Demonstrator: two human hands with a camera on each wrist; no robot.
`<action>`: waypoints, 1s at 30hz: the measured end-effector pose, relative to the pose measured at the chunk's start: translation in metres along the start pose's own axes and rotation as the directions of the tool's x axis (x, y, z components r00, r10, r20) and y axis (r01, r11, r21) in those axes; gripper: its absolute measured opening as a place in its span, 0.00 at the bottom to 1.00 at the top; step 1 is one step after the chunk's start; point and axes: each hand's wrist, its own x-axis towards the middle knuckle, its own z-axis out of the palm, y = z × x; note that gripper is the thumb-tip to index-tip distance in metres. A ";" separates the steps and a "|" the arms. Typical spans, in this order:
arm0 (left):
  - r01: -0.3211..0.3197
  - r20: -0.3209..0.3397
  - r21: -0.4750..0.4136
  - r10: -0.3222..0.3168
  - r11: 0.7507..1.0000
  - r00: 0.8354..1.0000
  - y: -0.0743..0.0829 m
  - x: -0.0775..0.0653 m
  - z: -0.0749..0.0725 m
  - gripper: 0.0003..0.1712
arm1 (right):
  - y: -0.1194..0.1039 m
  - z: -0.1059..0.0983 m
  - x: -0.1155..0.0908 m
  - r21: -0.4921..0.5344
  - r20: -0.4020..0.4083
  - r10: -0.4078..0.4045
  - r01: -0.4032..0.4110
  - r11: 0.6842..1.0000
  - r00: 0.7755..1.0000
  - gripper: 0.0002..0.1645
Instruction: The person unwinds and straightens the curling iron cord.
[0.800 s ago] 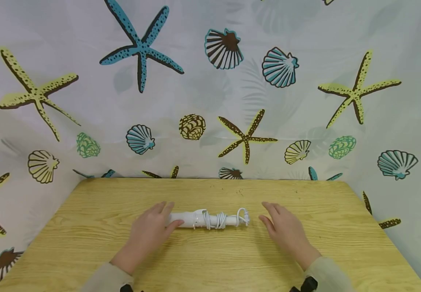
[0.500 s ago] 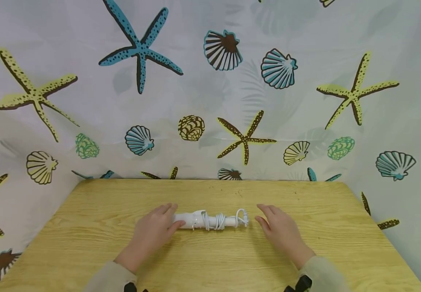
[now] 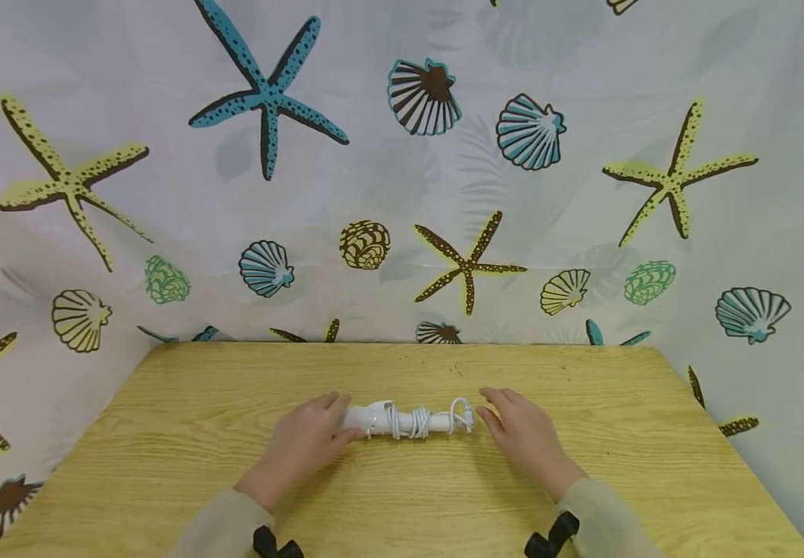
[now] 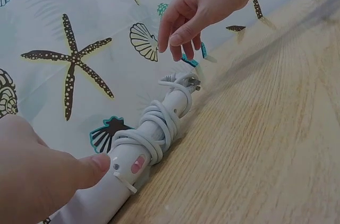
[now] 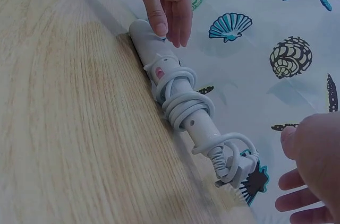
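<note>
"Where's that corded white wand (image 3: 410, 423)?"
"On the table (image 3: 402, 496): left hand (image 3: 307, 435) loose at its thick end, touching or not I can't tell; right hand (image 3: 523, 434), fingers relaxed, just off the plug (image 5: 242, 169)."

The tabletop (image 3: 408, 496) gives passage nearside; beyond, white wand (image 3: 408, 423) and patterned cloth (image 3: 402, 178) obstruct.

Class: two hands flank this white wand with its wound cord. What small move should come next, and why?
Probably ease the right hand in to the plug: that hand hangs close yet apart, while the left hand is at the thick end of the white wand.
</note>
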 end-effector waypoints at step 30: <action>-0.046 0.058 0.000 0.046 0.999 0.997 -0.006 0.009 0.033 0.36 | -0.003 0.006 0.004 0.000 0.076 0.083 -0.083 0.997 0.994 0.16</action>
